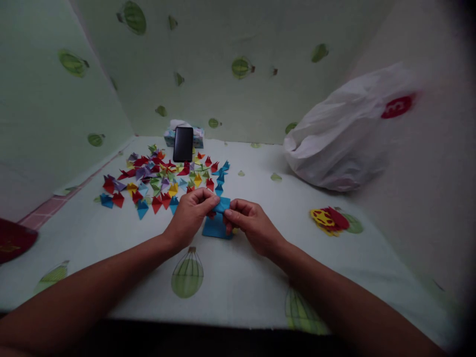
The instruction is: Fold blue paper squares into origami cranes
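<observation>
Between both hands, above the table, is a small folded piece of blue paper [222, 205]. My left hand [193, 210] pinches its left side with thumb and forefinger. On the other side, my right hand [250, 220] grips the lower right edge, fingers closed. Below them, a flat blue paper square [216, 228] lies on the cloth, partly covered by my right fingers. Many folded paper birds [163, 178] in red, blue, yellow, purple and green spread out beyond my left hand. A few blue paper birds [220, 179] stand in a line just past the held paper.
A phone [183, 145] leans on a tissue box [169, 137] at the back. To the right sit a bulging white plastic bag [334, 139] and yellow and red cut-outs [327, 220]. A dark red object [15, 240] is at the left edge. Walls enclose the table's back and sides.
</observation>
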Motion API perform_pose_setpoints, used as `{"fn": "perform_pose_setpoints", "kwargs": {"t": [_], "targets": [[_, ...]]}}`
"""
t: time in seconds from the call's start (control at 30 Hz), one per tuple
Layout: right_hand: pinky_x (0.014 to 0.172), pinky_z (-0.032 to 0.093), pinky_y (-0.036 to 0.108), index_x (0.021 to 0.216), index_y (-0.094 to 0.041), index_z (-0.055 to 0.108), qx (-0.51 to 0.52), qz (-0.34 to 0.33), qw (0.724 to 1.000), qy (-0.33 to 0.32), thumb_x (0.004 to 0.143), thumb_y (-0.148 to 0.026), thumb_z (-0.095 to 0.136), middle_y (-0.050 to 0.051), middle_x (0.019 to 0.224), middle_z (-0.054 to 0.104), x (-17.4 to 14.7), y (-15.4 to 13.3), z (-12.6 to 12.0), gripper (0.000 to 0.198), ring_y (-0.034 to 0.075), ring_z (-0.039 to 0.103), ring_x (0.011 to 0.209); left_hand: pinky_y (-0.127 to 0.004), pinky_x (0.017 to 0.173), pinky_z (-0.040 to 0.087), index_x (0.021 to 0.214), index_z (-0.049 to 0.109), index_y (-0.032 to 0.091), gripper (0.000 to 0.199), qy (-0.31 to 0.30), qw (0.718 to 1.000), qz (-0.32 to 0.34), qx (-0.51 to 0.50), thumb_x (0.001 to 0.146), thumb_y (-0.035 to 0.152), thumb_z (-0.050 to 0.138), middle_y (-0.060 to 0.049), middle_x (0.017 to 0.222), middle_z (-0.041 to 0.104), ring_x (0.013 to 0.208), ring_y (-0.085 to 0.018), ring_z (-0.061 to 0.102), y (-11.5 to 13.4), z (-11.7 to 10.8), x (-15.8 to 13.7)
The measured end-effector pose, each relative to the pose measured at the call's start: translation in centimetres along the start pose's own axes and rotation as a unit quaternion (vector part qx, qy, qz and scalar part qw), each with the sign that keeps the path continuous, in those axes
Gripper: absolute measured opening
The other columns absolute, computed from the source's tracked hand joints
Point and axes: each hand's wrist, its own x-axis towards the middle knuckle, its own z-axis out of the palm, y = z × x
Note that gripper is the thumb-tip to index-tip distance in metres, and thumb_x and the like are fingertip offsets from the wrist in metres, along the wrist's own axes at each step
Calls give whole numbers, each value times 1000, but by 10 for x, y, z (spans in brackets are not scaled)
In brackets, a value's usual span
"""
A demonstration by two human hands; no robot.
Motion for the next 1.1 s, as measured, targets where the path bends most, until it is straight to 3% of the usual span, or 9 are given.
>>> {"fn": "perform_pose_setpoints", "kwargs": {"t": [0.23,0.63,0.8,0.97,1.1], "targets": [[56,42,25,71,-16,62,-9,10,1000,19,72,-39,80,-3,63,62,0,-1,0,29,9,55,53,-24,58,44,66,56,17,25,9,999,-22,-22,75,34,72,3,64,55,58,-10,51,-3,1,0],[53,42,24,69,-16,60,-2,18,999,30,73,-42,80,-2,62,60,3,0,-3,33,9,53,51,-25,61,44,75,59,17,19,-33,997,21,59,81,33,68,3,67,57,61,-11,54,-2,0,-2],[50,39,23,64,-17,56,0,18,999,34,73,-41,80,-3,57,58,2,-1,-3,35,8,50,47,-24,59,41,72,59,17,19,-29,998,17,50,81,31,67,3,64,55,59,-10,51,-4,0,-2],[51,41,24,67,-16,58,-7,5,999,38,76,-41,76,-2,61,60,1,-1,-3,32,8,51,49,-23,55,40,69,57,17,21,-21,999,-20,-17,77,31,70,5,61,52,55,-9,46,-4,1,2],[53,42,25,69,-17,59,-62,-46,993,83,82,-41,71,-2,63,60,2,-1,-4,30,9,53,52,-21,54,38,70,58,16,23,-47,994,-82,-60,74,32,74,5,59,52,54,-8,46,-5,1,5]]}}
